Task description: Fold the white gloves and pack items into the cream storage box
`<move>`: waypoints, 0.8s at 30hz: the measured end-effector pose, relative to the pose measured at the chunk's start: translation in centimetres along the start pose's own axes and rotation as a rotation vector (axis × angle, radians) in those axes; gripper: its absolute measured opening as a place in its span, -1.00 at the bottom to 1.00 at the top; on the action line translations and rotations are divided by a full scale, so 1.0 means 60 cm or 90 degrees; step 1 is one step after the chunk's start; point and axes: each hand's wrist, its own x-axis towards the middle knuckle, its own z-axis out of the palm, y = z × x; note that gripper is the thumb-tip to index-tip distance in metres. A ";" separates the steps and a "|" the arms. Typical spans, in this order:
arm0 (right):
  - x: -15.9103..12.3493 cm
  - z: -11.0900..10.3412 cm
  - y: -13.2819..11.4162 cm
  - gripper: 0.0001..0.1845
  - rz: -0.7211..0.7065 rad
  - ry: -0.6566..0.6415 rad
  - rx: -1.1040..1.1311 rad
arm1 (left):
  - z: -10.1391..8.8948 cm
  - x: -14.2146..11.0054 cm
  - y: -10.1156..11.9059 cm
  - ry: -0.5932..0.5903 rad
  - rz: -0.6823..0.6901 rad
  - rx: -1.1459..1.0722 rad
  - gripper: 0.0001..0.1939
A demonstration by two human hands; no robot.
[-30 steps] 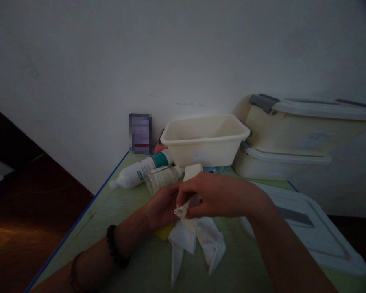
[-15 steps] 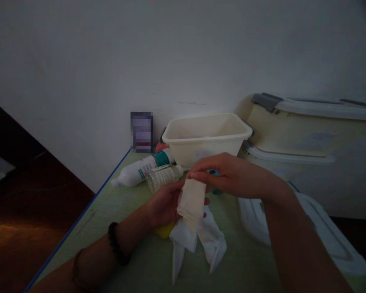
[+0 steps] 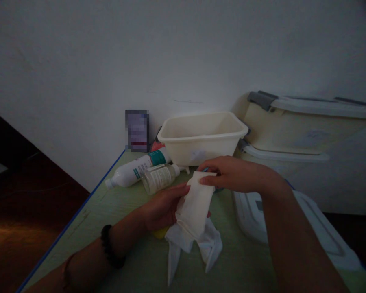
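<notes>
A folded white cloth (image 3: pixel 195 203) is held up in front of me, its layers stacked into a narrow rectangle. My left hand (image 3: pixel 166 205) supports it from below, thumb along its left edge and a fingertip showing at the right. At the top edge, my right hand (image 3: pixel 227 175) pinches the cloth between thumb and fingers. Below it, thin white cloth pieces (image 3: pixel 212 244) with pointed ends hang or lie over the table; whether they join the held part I cannot tell. Something yellow (image 3: pixel 161 232) shows partly under my left hand.
Behind my hands stands an open cream bin (image 3: pixel 201 148). A white bottle (image 3: pixel 131 171) and a clear bottle (image 3: pixel 160 178) lie left of it on the green table (image 3: pixel 88 232). Lidded boxes (image 3: pixel 293 126) are stacked at right, near a loose white lid (image 3: pixel 317 228). A blurred dark-edged box (image 3: pixel 137 131) leans against the wall.
My right hand has shifted its pinch on the top edge, and more of the cloth's length now shows, spread longer over my left hand. The view has shifted slightly.
</notes>
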 end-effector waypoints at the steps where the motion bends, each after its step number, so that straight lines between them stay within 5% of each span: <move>1: 0.000 0.000 0.000 -0.70 -0.008 0.001 0.003 | 0.001 0.000 -0.001 0.006 0.009 0.015 -0.66; 9: 0.000 0.005 -0.001 -0.76 0.005 0.034 0.081 | -0.001 -0.001 -0.009 0.019 0.064 0.082 -0.62; 15: 0.007 0.009 0.002 -0.71 0.030 0.024 0.085 | -0.001 0.005 -0.012 0.128 0.151 0.083 -0.63; 20: 0.021 0.041 0.011 -0.72 0.037 0.150 0.041 | 0.004 0.013 -0.009 0.161 0.168 0.022 -0.65; 24: 0.026 0.099 0.028 -0.72 0.004 0.272 0.253 | 0.011 0.013 -0.003 0.152 0.150 -0.014 -0.69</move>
